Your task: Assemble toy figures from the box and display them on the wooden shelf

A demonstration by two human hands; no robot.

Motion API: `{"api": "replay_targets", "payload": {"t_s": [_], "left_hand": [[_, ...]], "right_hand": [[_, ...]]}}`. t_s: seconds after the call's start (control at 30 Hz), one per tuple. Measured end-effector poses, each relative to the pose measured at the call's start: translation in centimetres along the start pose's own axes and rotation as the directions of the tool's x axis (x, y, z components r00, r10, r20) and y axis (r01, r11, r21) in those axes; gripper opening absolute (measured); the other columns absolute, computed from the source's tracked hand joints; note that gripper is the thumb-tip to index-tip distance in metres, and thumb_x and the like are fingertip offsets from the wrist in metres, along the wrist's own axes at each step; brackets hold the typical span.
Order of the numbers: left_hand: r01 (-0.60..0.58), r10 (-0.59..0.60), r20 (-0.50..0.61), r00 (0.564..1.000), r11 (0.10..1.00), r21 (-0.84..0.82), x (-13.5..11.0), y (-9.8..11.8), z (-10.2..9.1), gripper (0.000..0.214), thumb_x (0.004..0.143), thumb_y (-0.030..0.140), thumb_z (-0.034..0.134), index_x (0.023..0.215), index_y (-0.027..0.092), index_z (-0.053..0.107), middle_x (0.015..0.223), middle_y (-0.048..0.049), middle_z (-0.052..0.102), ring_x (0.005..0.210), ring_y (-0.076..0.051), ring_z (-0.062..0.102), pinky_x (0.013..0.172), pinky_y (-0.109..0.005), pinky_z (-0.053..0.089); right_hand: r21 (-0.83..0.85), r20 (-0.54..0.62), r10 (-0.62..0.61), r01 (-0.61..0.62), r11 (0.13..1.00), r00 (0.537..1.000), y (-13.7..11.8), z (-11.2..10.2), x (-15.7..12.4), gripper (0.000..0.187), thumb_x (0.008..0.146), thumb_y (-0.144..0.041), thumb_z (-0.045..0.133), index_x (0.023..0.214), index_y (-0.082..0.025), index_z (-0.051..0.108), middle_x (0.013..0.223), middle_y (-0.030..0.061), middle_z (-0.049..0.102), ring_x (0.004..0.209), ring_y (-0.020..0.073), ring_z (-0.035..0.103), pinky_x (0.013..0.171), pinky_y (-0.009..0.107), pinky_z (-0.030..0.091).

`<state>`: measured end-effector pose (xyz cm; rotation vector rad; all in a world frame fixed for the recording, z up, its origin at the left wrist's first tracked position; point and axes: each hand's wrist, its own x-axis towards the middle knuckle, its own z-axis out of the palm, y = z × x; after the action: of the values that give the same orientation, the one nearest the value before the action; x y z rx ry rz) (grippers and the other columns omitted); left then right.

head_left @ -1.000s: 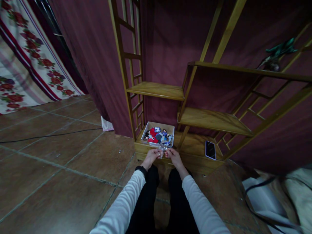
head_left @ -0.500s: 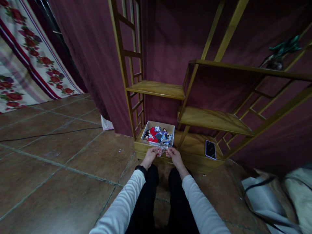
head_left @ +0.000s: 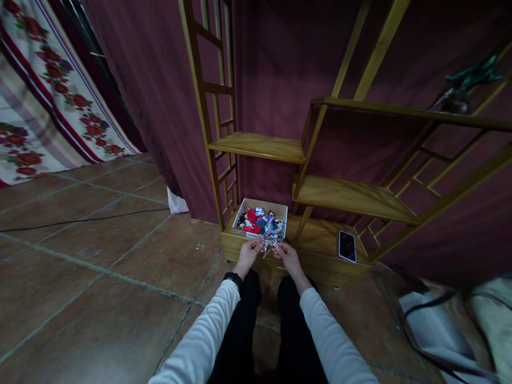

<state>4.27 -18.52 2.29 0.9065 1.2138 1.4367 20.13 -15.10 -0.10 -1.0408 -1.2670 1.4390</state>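
Note:
Between my two hands is a small clear, crinkly plastic bag [head_left: 269,244], its sides pinched in my fingers. My left hand [head_left: 250,253] is closed on its left side, and my right hand [head_left: 288,255] grips the right side. Whether anything lies inside the bag is too small to tell. Just beyond the hands stands an open cardboard box [head_left: 245,205] on the low wooden base of a shelf unit. Small figures or toys [head_left: 261,221] in red, blue, white and black fill it.
A phone [head_left: 346,246] lies on the shelf base to the right. Wooden shelves [head_left: 260,145] rise behind the box. A scrap of clear plastic [head_left: 199,246] and a black cable [head_left: 88,219] lie on the tiled floor. At lower right is a pale bag [head_left: 436,325] with dark straps.
The plastic bag looks more spread out between my fingers, and its lower end has shifted slightly. Both hands stay in nearly the same place; the view has moved a little.

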Motion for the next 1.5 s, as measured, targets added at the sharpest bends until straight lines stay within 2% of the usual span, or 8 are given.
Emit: {"api": "replay_targets", "payload": {"t_s": [0.23, 0.37, 0.53, 0.67, 0.8, 1.07, 1.3, 1.5], "left_hand": [[-0.054, 0.057, -0.045, 0.997, 0.996, 0.073, 0.6, -0.8, -0.1, 0.023, 0.065, 0.028, 0.066, 0.083, 0.013, 0.063, 0.066, -0.0038, 0.065, 0.057, -0.012, 0.057, 0.054, -0.022, 0.042], [-0.121, 0.158, -0.084, 0.984, 0.932, 0.342, 0.2, -0.5, 0.0, 0.019, 0.071, 0.025, 0.06, 0.087, 0.015, 0.061, 0.069, -0.0038, 0.065, 0.06, -0.014, 0.058, 0.058, -0.023, 0.042], [-0.077, 0.23, -0.077, 0.97, 0.595, 0.8, -1.6, 1.4, 0.8, 0.021, 0.081, 0.026, 0.05, 0.1, 0.021, 0.057, 0.089, -0.0062, 0.067, 0.082, -0.017, 0.061, 0.07, -0.025, 0.04], [-0.069, 0.237, -0.013, 0.971, 0.335, 0.94, -2.7, 2.4, 1.4, 0.026, 0.087, 0.03, 0.041, 0.109, 0.022, 0.051, 0.095, -0.008, 0.065, 0.087, -0.019, 0.06, 0.072, -0.027, 0.04], [-0.124, 0.256, 0.076, 0.964, 0.179, 0.976, -3.3, 2.7, 1.6, 0.027, 0.089, 0.03, 0.036, 0.112, 0.021, 0.047, 0.091, -0.0081, 0.064, 0.084, -0.02, 0.06, 0.069, -0.027, 0.04], [-0.274, 0.279, 0.274, 0.921, -0.038, 0.961, -3.8, 3.2, 1.6, 0.02, 0.089, 0.023, 0.033, 0.1, 0.017, 0.049, 0.089, -0.0094, 0.06, 0.084, -0.02, 0.057, 0.072, -0.029, 0.04], [-0.35, 0.32, 0.381, 0.868, -0.15, 0.925, -3.9, 2.7, 1.4, 0.022, 0.085, 0.015, 0.04, 0.105, 0.015, 0.048, 0.092, -0.0105, 0.057, 0.084, -0.021, 0.055, 0.074, -0.031, 0.04], [-0.378, 0.329, 0.418, 0.847, -0.18, 0.908, -3.7, 2.4, 1.2, 0.024, 0.086, 0.015, 0.039, 0.109, 0.014, 0.048, 0.09, -0.0103, 0.058, 0.084, -0.02, 0.055, 0.074, -0.03, 0.039]], "right_hand": [[0.008, 0.033, 0.009, -0.009, 1.0, 0.999, -0.2, 0.0, 0.0, 0.041, 0.06, -0.049, 0.067, 0.085, -0.017, 0.064, 0.073, 0.0039, 0.068, 0.062, 0.0148, 0.059, 0.061, 0.03, 0.049], [-0.003, 0.031, 0.017, -0.017, 1.0, 0.999, -0.2, 0.0, 0.0, 0.042, 0.06, -0.05, 0.067, 0.085, -0.016, 0.064, 0.075, 0.0057, 0.068, 0.064, 0.016, 0.06, 0.061, 0.029, 0.049], [-0.01, 0.075, -0.005, 0.005, 1.0, 0.997, -0.3, -0.2, -0.1, 0.039, 0.059, -0.047, 0.069, 0.084, -0.017, 0.064, 0.079, 0.0052, 0.069, 0.068, 0.0168, 0.061, 0.063, 0.029, 0.047], [-0.038, 0.108, -0.037, 0.041, 0.998, 0.993, -0.3, -0.4, -0.1, 0.03, 0.06, -0.041, 0.068, 0.08, -0.018, 0.064, 0.08, 0.0037, 0.069, 0.075, 0.0178, 0.062, 0.068, 0.029, 0.046], [-0.066, 0.093, -0.06, 0.066, 0.996, 0.994, -0.2, -0.6, -0.1, 0.024, 0.061, -0.037, 0.067, 0.076, -0.019, 0.062, 0.076, 0.0023, 0.068, 0.074, 0.0175, 0.061, 0.069, 0.029, 0.046], [-0.095, 0.071, -0.071, 0.078, 0.992, 0.995, 0.1, -0.8, -0.1, 0.018, 0.061, -0.033, 0.064, 0.072, -0.019, 0.059, 0.075, 0.0018, 0.066, 0.075, 0.0167, 0.06, 0.068, 0.028, 0.047], [-0.157, 0.088, -0.09, 0.103, 0.982, 0.992, 0.7, -1.4, 0.1, 0.015, 0.063, -0.029, 0.061, 0.074, -0.019, 0.059, 0.077, 0.0015, 0.066, 0.075, 0.0158, 0.06, 0.071, 0.028, 0.047], [-0.174, 0.077, -0.114, 0.126, 0.977, 0.99, 1.0, -1.5, 0.2, 0.017, 0.065, -0.027, 0.059, 0.079, -0.019, 0.06, 0.083, 0.003, 0.068, 0.079, 0.0171, 0.062, 0.075, 0.03, 0.048]]}}
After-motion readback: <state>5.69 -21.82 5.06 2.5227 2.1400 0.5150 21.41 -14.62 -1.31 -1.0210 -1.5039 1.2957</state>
